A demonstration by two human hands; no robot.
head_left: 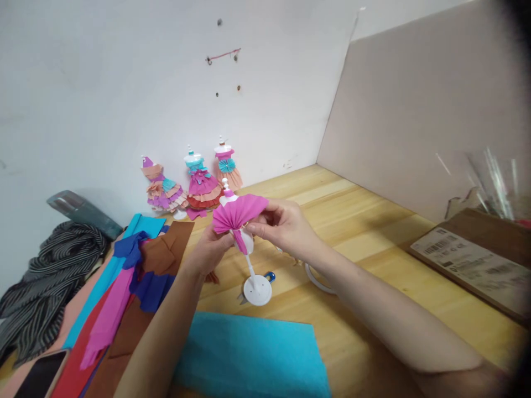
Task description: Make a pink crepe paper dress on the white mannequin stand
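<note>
Between my hands is a small white dress-form mannequin (248,243) on a stand with a round base (258,290), tilted a little. A pleated pink paper fan (238,211) spreads across its chest, with a narrow pink tail hanging below. My left hand (213,247) is closed around the mannequin's left side, at the fan's lower edge. With thumb and fingers, my right hand (282,224) pinches the fan's right edge. Scissors with a blue handle (270,277) lie partly hidden behind the base. In front lies a sheet of turquoise paper (253,354).
Three mannequins in paper dresses (201,179) stand by the wall. Coloured crepe paper (112,315), a striped cloth (50,276), a bottle (83,213) and a phone (39,376) are at left. A white ring (317,281) lies by my right forearm. A cardboard box (477,265) sits at right.
</note>
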